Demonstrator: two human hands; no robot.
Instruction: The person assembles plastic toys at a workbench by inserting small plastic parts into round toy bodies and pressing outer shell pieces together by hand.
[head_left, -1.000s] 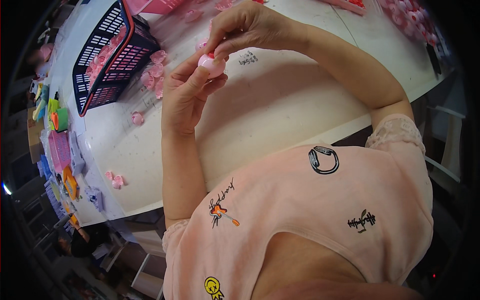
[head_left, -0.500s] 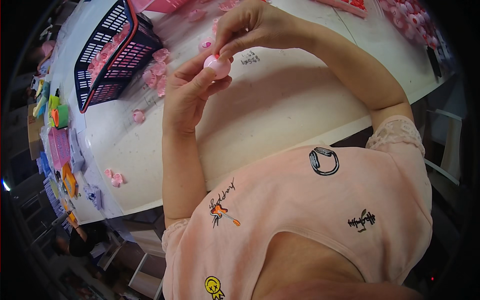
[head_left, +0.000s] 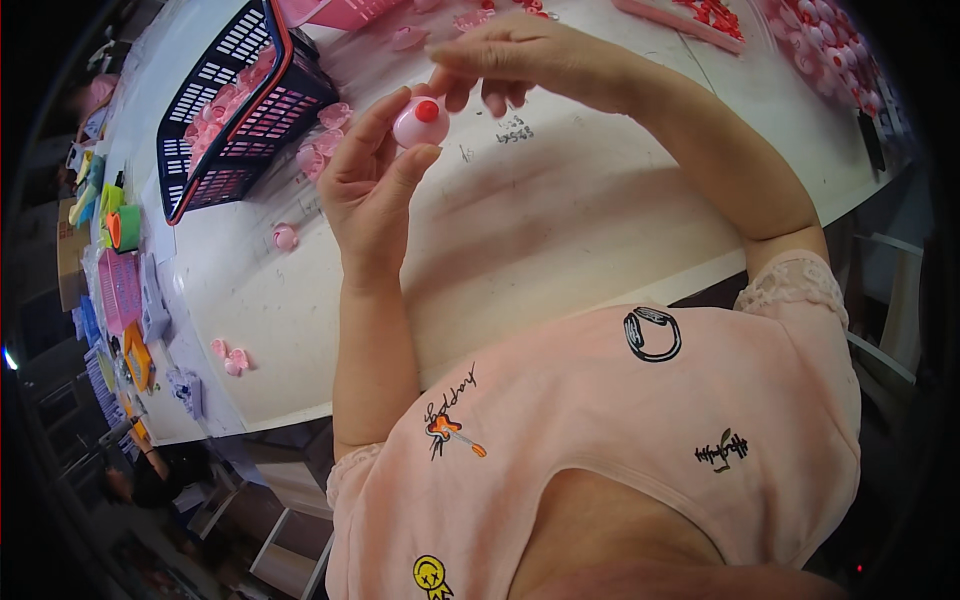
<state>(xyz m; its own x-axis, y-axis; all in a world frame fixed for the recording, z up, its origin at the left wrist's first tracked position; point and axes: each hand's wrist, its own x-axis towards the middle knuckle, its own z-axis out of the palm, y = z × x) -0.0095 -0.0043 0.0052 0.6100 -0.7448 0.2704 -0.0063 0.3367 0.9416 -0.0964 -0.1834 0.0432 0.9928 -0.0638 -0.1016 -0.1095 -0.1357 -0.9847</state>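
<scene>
Between its thumb and fingers my left hand (head_left: 368, 185) grips a small pink plastic ball (head_left: 415, 130). A round red piece (head_left: 427, 111) sits on the ball's upper side. Just above and to the right is my right hand (head_left: 535, 65), apart from the ball, with loosely bent fingers spread and nothing visible in them. Pink plastic shell pieces (head_left: 320, 150) lie on the white table (head_left: 520, 250) left of my left hand. One more pink ball (head_left: 286, 237) rests nearer to me.
A dark blue basket (head_left: 230, 185) of pink pieces leans at the left. A pink tray (head_left: 690, 22) with small red parts stands at the far right, beside a heap of pink-and-red balls (head_left: 825, 50). Small pink pieces (head_left: 235, 361) lie near the left edge. Another person (head_left: 160, 480) is at lower left.
My right hand has come off the ball, its fingers opening. The red piece now shows fully on the ball, which my left hand has moved slightly left.
</scene>
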